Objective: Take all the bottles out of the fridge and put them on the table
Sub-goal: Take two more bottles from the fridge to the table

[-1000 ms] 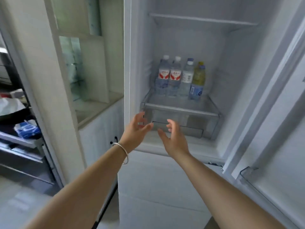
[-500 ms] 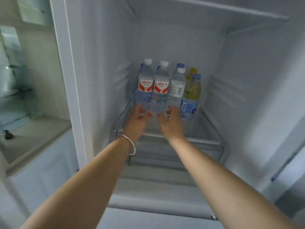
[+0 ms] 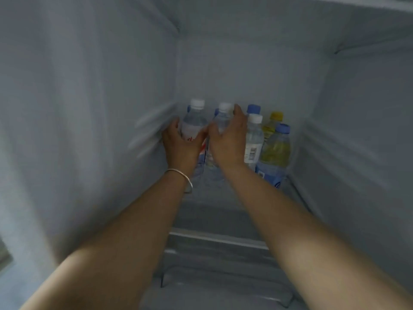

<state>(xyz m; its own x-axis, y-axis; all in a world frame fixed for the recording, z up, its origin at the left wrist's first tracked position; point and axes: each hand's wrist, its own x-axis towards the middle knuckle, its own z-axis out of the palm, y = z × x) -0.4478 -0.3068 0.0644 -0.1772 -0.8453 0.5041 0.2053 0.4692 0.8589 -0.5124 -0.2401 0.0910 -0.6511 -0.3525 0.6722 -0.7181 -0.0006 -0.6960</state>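
Note:
Several bottles stand in a cluster at the back of the fridge shelf (image 3: pixel 214 211). My left hand (image 3: pixel 181 144) wraps around the leftmost white-capped water bottle (image 3: pixel 193 124) with a red label. My right hand (image 3: pixel 228 139) closes around the second white-capped water bottle (image 3: pixel 223 118) beside it. To the right stand a third clear bottle with a white label (image 3: pixel 253 139), a blue-capped bottle of yellowish drink (image 3: pixel 276 151), a yellow-capped bottle (image 3: pixel 273 121) and a blue cap (image 3: pixel 253 108) behind. More blue caps are partly hidden behind the front row.
The white fridge walls (image 3: pixel 89 108) close in on the left, right and back. A shelf rail (image 3: pixel 366 48) runs above on the right. The shelf's front edge (image 3: pixel 219 238) and a drawer below it (image 3: pixel 223 283) lie under my forearms.
My head has moved closer into the fridge. Both hands rose from the bottles' bases and closed around the two white-capped bottles on the left.

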